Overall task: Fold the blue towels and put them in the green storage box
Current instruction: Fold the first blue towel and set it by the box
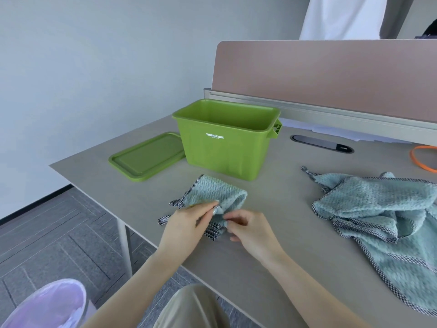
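Note:
A small blue towel (214, 191) with checked edging lies partly folded on the table in front of the green storage box (227, 147). My left hand (186, 223) pinches its near edge, and my right hand (250, 229) grips the same bunched edge just to the right. The box stands open, and what shows of its inside is bare. A heap of unfolded blue towels (383, 209) lies at the right side of the table.
The box's green lid (146, 157) lies flat left of the box. An orange ring (423, 159) sits at the far right, a cable port (321, 143) behind. A partition (331, 74) bounds the table's back. The table's left edge drops to carpet.

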Motion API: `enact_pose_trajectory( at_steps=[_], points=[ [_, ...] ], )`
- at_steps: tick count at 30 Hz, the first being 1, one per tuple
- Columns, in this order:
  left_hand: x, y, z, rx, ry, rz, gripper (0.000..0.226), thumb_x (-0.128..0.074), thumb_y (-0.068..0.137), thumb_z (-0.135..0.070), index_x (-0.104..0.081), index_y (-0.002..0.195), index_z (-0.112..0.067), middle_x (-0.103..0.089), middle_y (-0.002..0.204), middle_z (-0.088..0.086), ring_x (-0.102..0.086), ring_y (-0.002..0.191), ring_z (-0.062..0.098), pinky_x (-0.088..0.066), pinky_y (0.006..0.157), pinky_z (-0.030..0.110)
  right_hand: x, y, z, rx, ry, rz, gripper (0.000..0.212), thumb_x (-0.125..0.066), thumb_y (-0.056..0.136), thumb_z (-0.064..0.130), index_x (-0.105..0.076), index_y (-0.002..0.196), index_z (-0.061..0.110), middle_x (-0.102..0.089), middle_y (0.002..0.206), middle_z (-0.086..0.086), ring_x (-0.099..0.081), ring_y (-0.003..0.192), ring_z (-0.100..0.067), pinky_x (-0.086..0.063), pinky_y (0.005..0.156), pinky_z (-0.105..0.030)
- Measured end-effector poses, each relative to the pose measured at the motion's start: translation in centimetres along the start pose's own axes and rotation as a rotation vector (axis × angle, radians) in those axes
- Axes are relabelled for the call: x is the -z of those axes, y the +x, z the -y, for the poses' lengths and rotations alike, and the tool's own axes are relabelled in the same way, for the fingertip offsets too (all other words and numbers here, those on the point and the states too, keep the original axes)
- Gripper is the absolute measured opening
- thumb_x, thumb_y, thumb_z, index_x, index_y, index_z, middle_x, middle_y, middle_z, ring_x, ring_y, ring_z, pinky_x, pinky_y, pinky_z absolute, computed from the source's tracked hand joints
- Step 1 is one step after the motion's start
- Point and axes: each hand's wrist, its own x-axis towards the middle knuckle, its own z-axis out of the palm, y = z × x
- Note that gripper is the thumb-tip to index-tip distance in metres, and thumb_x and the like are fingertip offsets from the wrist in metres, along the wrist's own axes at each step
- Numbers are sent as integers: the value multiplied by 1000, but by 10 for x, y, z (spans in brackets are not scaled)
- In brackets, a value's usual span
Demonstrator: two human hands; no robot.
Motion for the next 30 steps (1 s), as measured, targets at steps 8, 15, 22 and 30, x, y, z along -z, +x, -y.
enact_pose_trajectory(
  at_steps=[8,15,22,30],
  points=[
    [-6,-10,10,-30,87,299,70,-21,88,-65,-64,117,-18,-61,126,-7,-49,122,5,-32,106,22,13,19,11,-228,19,-36,13,-52,86,21,-52,75,15,-43,63,-3,-34,45,-11,-34,38,-18],
    [-10,-2,4,84,88,171,20,-59,87,-25,-69,104,-23,-68,109,-15,-52,106,-1,-36,84,6,14,42,18,-225,40,-33,20,-62,84,26,-53,71,14,-35,51,1,-22,39,-11,-17,42,-20],
    [-5,-1,7,113,43,263,11,-58,83,-20,-51,76,-24,-64,97,-14,-60,90,9,-47,77,33,27,56,6,-118,-36,-195,24,-62,81,19,-48,64,8,-30,62,-11,-22,47,-18,-17,49,-27],
    [-28,48,-12,166,393,303,42,-36,96,-29,-38,137,-20,-29,151,6,-20,140,26,-17,112,39,29,46,-10,259,-390,-420,3,-60,85,12,-58,84,14,-53,86,-2,-54,78,-20,-43,72,-31]
  ],
)
